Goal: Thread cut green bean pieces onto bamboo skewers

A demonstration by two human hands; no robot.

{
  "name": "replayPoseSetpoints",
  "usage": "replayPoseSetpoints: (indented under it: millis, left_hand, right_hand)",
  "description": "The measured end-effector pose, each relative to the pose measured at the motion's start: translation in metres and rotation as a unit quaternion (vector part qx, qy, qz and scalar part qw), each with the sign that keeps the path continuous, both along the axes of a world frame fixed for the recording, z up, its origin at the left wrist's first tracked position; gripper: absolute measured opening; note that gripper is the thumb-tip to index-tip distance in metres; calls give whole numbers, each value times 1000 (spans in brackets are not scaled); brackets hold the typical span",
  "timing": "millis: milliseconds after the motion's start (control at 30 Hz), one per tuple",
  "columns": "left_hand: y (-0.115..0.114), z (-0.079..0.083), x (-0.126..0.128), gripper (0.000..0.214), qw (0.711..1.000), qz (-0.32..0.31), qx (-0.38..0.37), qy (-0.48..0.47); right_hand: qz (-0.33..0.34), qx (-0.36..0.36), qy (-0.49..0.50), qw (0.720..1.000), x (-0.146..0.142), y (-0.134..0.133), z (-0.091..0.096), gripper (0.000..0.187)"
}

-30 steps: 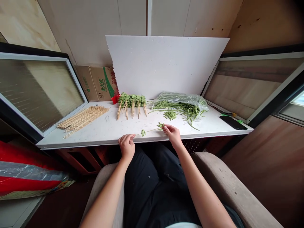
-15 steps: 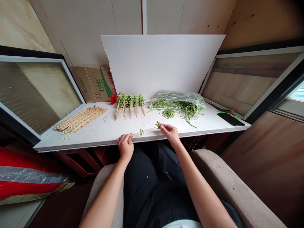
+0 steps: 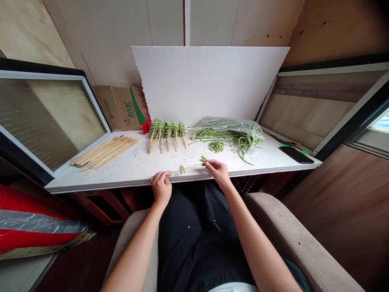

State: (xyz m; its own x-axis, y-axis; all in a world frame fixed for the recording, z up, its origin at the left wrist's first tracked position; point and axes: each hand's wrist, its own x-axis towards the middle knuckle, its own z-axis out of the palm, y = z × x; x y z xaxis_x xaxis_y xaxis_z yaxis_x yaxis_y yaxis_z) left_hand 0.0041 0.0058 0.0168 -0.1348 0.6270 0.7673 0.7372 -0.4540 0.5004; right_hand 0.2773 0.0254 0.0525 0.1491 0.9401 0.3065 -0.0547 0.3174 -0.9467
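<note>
Bamboo skewer [image 3: 193,166] is btwn the two hands, over the counter [image 3: 146,162] nr its front edge; can't tell if it touches. Long axis runs L–R, R end a bit farther from the person. L hand [image 3: 161,187] is at one end, fingers closed on the stick; R hand [image 3: 217,171] is at the other, fingers pinched on green bean pcs [image 3: 203,159]. Too small to tell if the tip is thru them. R hand is the nearer one to the cut-bean pile [image 3: 216,147], just beyond it.

Looks: skewer's thin, straight, pale tan. A couple of short green pcs [image 3: 182,169] sit crosswise on it, closer to L hand, w/ bare stick btwn them and the R-end cluster.

Behind: loaded skewers [image 3: 166,127] stacked, stick ends twd the person; bare skewers [image 3: 106,153] bundled flat, far L; long beans [image 3: 225,135] partly in a clear plastic bag [image 3: 249,127]; phone [image 3: 296,155] far R.
</note>
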Motion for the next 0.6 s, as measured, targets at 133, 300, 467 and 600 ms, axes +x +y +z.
replayPoseSetpoints:
  millis: [133,300,467,600]
  left_hand:
    - [0,0,0,24,1000,2,-5,-1]
    - [0,-1,-1,23,1000,2,1,4]
    - [1,-1,-1,22,1000,1,3,3]
    - [1,-1,-1,22,1000,0,5,2]
  right_hand:
    - [-5,0,-5,1000,-1,0,1,48]
    - [-3,3,-5,1000,-1,0,0,45]
    - [-2,4,-4,1000,1,0,-1,45]
    - [-4,-1,-6,1000,1,-1,0,48]
